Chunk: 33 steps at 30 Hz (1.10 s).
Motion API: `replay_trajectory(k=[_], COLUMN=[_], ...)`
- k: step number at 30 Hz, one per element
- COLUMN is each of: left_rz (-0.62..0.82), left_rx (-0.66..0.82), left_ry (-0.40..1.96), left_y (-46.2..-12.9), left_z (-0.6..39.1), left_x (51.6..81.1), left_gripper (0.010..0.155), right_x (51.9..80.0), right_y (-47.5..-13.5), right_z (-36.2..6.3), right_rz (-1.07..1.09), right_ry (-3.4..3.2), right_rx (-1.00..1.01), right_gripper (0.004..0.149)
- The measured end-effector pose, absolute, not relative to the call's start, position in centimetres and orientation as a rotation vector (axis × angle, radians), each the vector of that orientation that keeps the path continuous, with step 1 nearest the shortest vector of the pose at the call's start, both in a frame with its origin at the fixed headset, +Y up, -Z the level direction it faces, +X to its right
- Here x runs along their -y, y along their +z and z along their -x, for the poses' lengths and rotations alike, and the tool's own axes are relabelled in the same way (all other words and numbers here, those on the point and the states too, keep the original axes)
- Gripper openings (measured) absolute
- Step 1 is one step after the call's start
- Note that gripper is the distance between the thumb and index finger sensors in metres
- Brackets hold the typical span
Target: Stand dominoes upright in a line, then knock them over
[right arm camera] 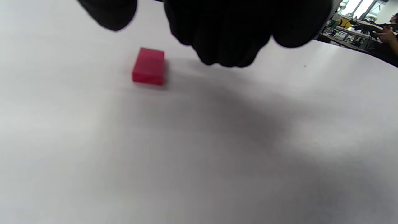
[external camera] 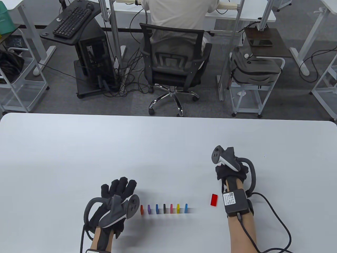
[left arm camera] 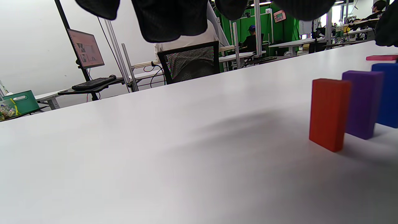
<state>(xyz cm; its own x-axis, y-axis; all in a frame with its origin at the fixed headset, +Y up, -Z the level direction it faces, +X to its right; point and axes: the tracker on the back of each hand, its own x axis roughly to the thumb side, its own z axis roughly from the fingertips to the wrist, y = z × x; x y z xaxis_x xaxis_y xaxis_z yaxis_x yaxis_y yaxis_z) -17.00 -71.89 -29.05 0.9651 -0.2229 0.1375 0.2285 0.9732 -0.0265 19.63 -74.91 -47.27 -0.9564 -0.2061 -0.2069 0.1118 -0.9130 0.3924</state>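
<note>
Table view shows a white desk (external camera: 168,147) with seven dominoes standing upright in a straight row near its front edge. Taking the orange domino (external camera: 142,209) as the landmark, the row runs away from it toward the person's right: purple domino (external camera: 149,209), blue domino (external camera: 157,208), black domino (external camera: 164,208), pink domino (external camera: 171,208), yellow domino (external camera: 178,208) and light blue domino (external camera: 186,208), each a small gap from the next, none touching. Well beyond the light blue end, farther from the orange domino, a red domino (external camera: 214,200) lies flat on the desk, apart from the row.

The left hand (external camera: 115,203) sits just beside the orange domino on the side away from the row, its gloved fingers (external camera: 122,185) spread and fairly straight, pointing away from the person and holding nothing; the tracker on its back almost reaches the orange domino, and whether they touch cannot be told. The right hand (external camera: 231,171) is on the far side of the red domino from the orange one, its fingers curled under; the right wrist view shows them bunched above the desk with nothing in them and the red domino lying clear of them.

Beyond the desk a person (external camera: 181,13) sits in an office chair (external camera: 173,66)
</note>
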Motion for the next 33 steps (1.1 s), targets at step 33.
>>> replay_trajectory(k=[33], left_rz=[0.058], left_rx=[0.112], left_ry=[-0.275], left_y=[-29.2], left_z=[17.2], left_x=[71.7], left_gripper=[0.075], right_x=[73.9], right_y=[-45.7], right_z=[-19.2], right_rz=[-0.211], right_ry=[-2.946], right_rx=[0.521], right_gripper=[0.059])
